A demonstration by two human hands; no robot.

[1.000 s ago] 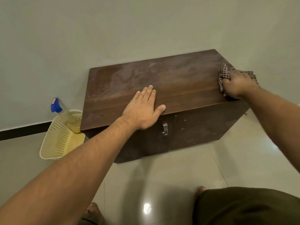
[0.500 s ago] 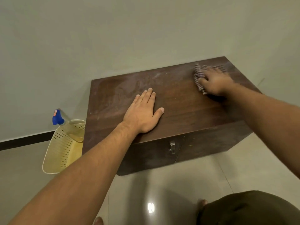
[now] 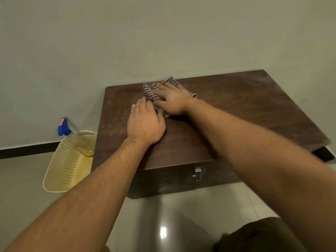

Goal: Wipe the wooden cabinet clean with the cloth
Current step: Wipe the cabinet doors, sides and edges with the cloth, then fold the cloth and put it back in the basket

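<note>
The cloth (image 3: pixel 160 91) lies bunched on the cabinet (image 3: pixel 245 110) top, near the back edge and left of middle. The right grip (image 3: pixel 172 100) rests flat on it, fingers spread and fairly straight, pressing it to the wood. The left grip (image 3: pixel 145 122) sits just beside it, knuckles up, fingers bent down at the cloth's near-left edge. Its fingertips are hidden, so I cannot tell whether they pinch the fabric or only touch it.

The cloth looks light, soft and limp. It will likely fold and ride up unless kept under a flat palm, so pressing on its middle should serve best. The cabinet looks heavy and stiff and should not shift.

Much of the cloth is under the right grip, so its full spread is unclear. Pale smears on the top are blurred. The right forearm covers part of the cabinet's front.
</note>
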